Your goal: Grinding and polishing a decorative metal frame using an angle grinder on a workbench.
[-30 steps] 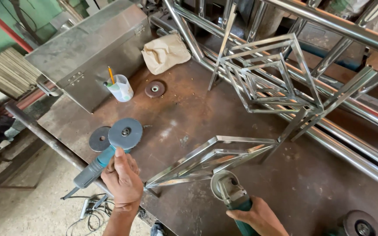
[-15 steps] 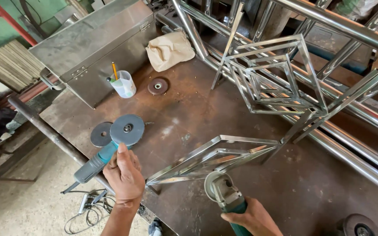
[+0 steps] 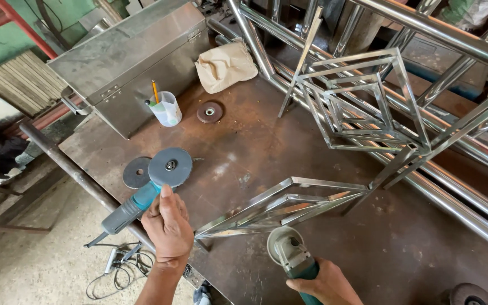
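Left hand, low and left of centre in the frame, hovers over a teal grinder with its fingers loosely together and the thumb pointing up at the tool's neck; whether the palm presses the body or only floats above it I cannot tell. That grinder lies on the rusty table, its long axis running from the grey handle at lower left to the disc at upper right, so the disc sits just beyond the fingertips, up-frame. A loose disc lies flat just left of it, partly under its edge.

Right hand, at the bottom edge right of centre, is clamped around the green body of a 2nd grinder, whose head points up-left toward the near corner of a steel frame. The frame lies flat, long axis left to right, and its left tip ends between the 2 hands, nearer the right one.

Open table shows above the frame, mid-frame. The table's left edge runs diagonally just beside the left hand, with a pipe along it and floor beyond. A cup of pencils and a 3rd disc stand well apart, toward the upper left.
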